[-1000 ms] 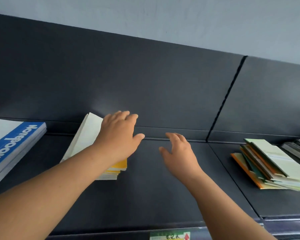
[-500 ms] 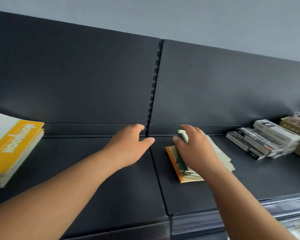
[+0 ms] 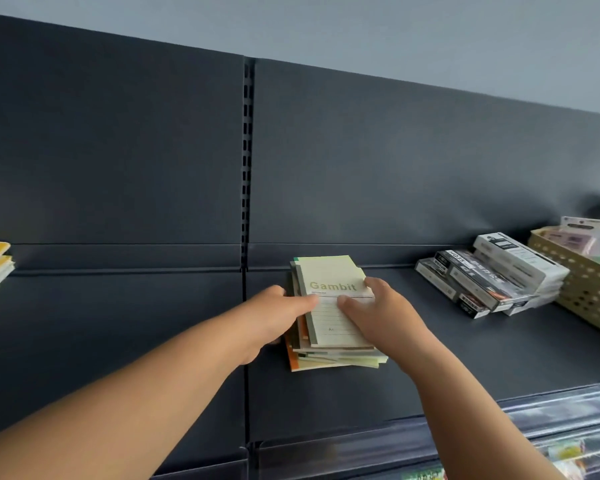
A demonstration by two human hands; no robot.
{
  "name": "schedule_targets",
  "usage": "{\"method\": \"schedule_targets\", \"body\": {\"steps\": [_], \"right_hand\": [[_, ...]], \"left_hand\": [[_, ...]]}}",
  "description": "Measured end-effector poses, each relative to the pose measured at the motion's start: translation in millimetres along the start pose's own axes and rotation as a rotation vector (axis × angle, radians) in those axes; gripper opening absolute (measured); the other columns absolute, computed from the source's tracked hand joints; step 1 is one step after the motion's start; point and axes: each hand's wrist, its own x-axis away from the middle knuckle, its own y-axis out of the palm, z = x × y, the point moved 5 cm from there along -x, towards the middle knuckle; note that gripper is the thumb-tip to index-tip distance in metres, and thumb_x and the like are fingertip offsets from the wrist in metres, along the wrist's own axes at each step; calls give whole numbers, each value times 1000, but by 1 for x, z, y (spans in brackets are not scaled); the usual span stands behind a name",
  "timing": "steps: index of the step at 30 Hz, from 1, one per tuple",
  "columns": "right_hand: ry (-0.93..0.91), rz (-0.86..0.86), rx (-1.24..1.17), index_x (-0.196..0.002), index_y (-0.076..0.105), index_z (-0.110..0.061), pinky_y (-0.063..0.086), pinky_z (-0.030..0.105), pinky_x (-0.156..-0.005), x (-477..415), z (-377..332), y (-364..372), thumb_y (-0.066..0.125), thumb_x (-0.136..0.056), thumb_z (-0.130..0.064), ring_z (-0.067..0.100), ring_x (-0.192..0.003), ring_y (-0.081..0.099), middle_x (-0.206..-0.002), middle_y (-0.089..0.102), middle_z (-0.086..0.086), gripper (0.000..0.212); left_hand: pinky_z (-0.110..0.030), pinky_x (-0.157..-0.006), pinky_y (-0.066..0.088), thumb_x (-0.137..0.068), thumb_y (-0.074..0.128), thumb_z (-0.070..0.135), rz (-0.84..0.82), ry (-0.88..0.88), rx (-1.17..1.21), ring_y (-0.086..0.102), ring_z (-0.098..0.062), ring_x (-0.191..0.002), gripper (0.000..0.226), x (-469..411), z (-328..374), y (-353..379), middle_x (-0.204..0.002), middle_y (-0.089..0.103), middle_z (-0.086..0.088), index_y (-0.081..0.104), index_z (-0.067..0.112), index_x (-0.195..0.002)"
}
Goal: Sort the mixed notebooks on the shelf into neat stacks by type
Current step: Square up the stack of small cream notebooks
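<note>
The left hand [image 3: 278, 317] and right hand [image 3: 385, 318] are gripping the uneven stack of notebooks [image 3: 329, 356] lying on the dark shelf [image 3: 437, 362] from either side, thumbs pressing on the topmost pale green "Gambit" notebook [image 3: 329, 275], with boxed goods [image 3: 492, 278] and a perforated basket [image 3: 582, 285] sitting farther right.

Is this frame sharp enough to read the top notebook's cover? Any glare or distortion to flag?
Head view: sharp at centre, "Gambit" on the top notebook reads clearly between left hand and right hand. Head view: soft even light, no hard shadows on the shelf. Head view: pale glare on the plastic price rail, lower right; wide-angle lens skews the back panel top edge.
</note>
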Motion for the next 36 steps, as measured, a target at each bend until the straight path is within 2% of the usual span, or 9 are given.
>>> {"method": "schedule_targets", "body": {"steps": [4, 9, 15, 20, 24, 27, 30, 32, 36], "right_hand": [[-61, -4, -16, -146, 36, -24, 46, 33, -91, 5, -12, 8, 56, -90, -51, 20, -117, 53, -132, 54, -3, 65], [-117, -12, -57, -145, 37, -26, 47, 34, -93, 9, -30, 23, 59, -90, -46, 19, -117, 53, -132, 55, -3, 62], [-112, -92, -379, -144, 38, -32, 48, 38, -97, 7, -54, 56, 57, -94, -27, 19, -118, 55, -138, 49, -4, 53], [-137, -148, -690, -141, 40, -31, 52, 29, -61, 5, -87, 80, 62, -91, -9, 14, -100, 60, -118, 53, -12, 59], [-132, -257, -826, -150, 28, -29, 47, 14, -46, 2, -113, 105, 67, -88, -2, 2, -84, 57, -113, 52, -10, 78], [-71, -473, -962, -153, 19, -27, 57, 32, -60, 6, -135, 127, 64, -86, 7, 13, -74, 72, -96, 64, -5, 88], [-138, -659, -969, -140, 41, -11, 56, 53, -84, 11, -157, 146, 57, -83, 13, 30, -100, 71, -114, 72, 8, 64], [-185, -695, -955, -128, 51, -5, 52, 57, -92, 12, -167, 154, 55, -81, 17, 33, -106, 68, -116, 71, 10, 52], [-305, -634, -933, -123, 54, -9, 48, 61, -95, 16, -183, 166, 64, -67, 13, 35, -108, 66, -115, 71, 11, 60]], "left_hand": [[-45, -96, 49, -51, 78, 54, 35, -46, 200, 61, -25, -108, 74, -8, -6, -5, -115, 66, -1, 54, 19, -112], [-46, -89, 53, -77, 78, 18, 140, -34, 269, 65, -25, -97, 39, -8, -8, -26, -104, 69, -7, 55, 11, -107], [-36, -62, 51, -83, 70, 4, 197, -52, 402, 64, -23, -87, 33, 5, -32, -71, -100, 68, -8, 54, 8, -110], [-39, -67, 53, -83, 70, 4, 256, 68, 464, 65, -23, -94, 46, 23, -46, -119, -106, 69, -5, 53, 18, -123], [-45, -76, 54, -82, 71, 4, 328, 190, 452, 63, -22, -102, 58, 39, -54, -157, -113, 67, 1, 47, 26, -130], [-39, -72, 54, -83, 71, 4, 383, 282, 410, 63, -16, -101, 56, 51, -61, -179, -110, 67, 7, 46, 35, -123], [-32, -75, 54, -81, 71, 2, 417, 367, 358, 65, -11, -101, 58, 62, -68, -197, -108, 68, 12, 45, 42, -114], [-29, -77, 55, -79, 72, 0, 448, 406, 324, 65, -9, -103, 60, 67, -74, -208, -108, 68, 13, 45, 46, -108], [-25, -78, 54, -77, 72, -1, 458, 442, 221, 61, -6, -105, 60, 73, -80, -225, -108, 64, 14, 43, 44, -106]]}}
